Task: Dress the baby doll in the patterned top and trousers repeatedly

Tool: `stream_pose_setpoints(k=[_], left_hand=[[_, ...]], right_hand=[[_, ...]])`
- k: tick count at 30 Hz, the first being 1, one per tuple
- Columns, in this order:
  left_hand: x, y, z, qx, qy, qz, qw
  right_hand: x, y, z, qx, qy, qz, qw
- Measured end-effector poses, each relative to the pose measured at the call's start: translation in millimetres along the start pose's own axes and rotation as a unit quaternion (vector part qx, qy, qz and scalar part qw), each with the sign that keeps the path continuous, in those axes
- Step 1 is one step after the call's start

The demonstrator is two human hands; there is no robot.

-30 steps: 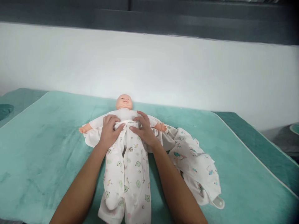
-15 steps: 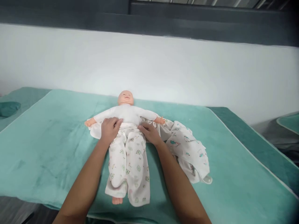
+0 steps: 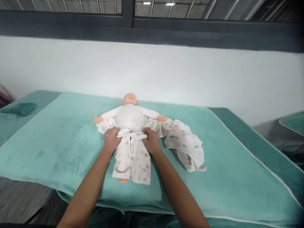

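A baby doll (image 3: 130,114) lies on its back on a teal mat (image 3: 59,133), head toward the wall, arms spread. It wears a white top and white printed trousers (image 3: 133,158). One bare foot (image 3: 123,180) shows below the left trouser leg. My left hand (image 3: 111,140) is closed on the left side of the trousers' waistband (image 3: 131,134). My right hand (image 3: 151,142) grips the waistband's right side. Both hands sit at the doll's waist, just below the white top.
A second printed garment (image 3: 185,145) lies crumpled on the mat to the doll's right, spreading out from under the doll. A white wall runs behind the mat with dark window frames above. A dark teal pad (image 3: 20,109) lies at far left. The mat's front edge is near me.
Both hands have slid from the doll's chest down to its waist, pulling the waistband with them. The view has tilted up and drawn back, so the doll's foot and the mat's front edge show.
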State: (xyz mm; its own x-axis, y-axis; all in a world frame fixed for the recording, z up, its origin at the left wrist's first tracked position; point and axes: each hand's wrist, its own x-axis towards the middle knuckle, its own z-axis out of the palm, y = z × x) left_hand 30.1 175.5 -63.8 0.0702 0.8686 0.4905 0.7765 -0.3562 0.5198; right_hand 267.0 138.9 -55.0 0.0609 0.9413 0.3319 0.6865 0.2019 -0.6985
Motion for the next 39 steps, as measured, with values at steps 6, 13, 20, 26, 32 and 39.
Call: stream_pose_setpoints(k=[6,13,20,26,32,39], left_hand=[[-6,4,-6.8,-0.15,-0.038,-0.015,0.988],[-33,3,-19.0,-0.203,-0.052,0.034,0.977],[-53,6,-12.1,-0.064,-0.042,-0.011,0.997],[-63,10,-35.3,-0.261,-0.111,-0.043,0.958],[-78,20,-35.6,-0.171,-0.119,-0.058,0.976],[-88,20,-56.5,-0.207,-0.163,-0.069,0.962]], right_hand=[[-6,-1,-17,0.142,-0.146,-0.014,0.979],[-18,-1,-12,0.046,-0.139,-0.017,0.989],[-46,-12,8,-0.067,-0.007,-0.016,0.998],[-64,-19,-6,0.048,-0.087,-0.023,0.995],[-82,-40,9,-0.011,-0.024,0.035,0.999],[-98,-47,-6,0.075,-0.055,0.066,0.993]])
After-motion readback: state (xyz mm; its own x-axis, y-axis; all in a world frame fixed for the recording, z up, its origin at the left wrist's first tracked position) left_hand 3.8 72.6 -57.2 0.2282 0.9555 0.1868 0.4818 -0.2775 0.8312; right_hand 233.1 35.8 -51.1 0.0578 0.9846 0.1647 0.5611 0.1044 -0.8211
